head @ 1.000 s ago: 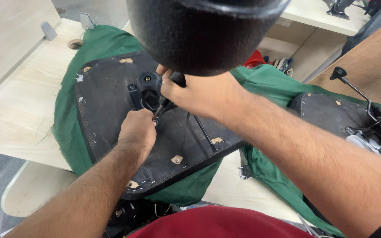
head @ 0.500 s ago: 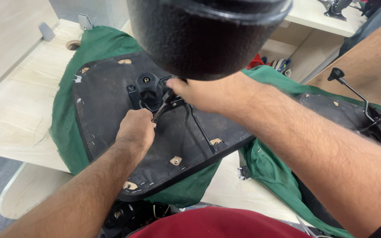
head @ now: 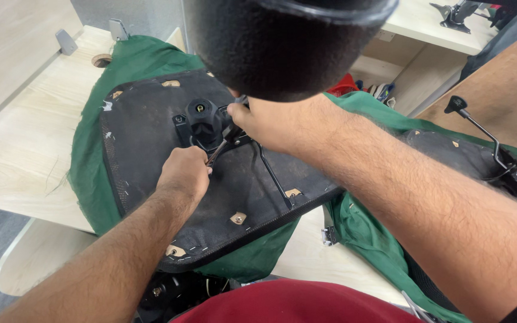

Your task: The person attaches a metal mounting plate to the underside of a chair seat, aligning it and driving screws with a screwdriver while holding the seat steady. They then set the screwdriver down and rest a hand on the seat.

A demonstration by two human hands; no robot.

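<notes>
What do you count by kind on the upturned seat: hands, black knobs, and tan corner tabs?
Hands: 2, the left hand and right hand
Black knob: 1
Tan tabs in view on the seat underside: 7
Total: 10

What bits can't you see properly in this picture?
- Head view: the right hand has fingertips hidden behind the big black rounded padded object, itself blurred and cut off by the top edge.
- The thin metal tool is mostly hidden inside the left hand.
- The black fabric-covered seat underside is partly covered by both arms.
</notes>
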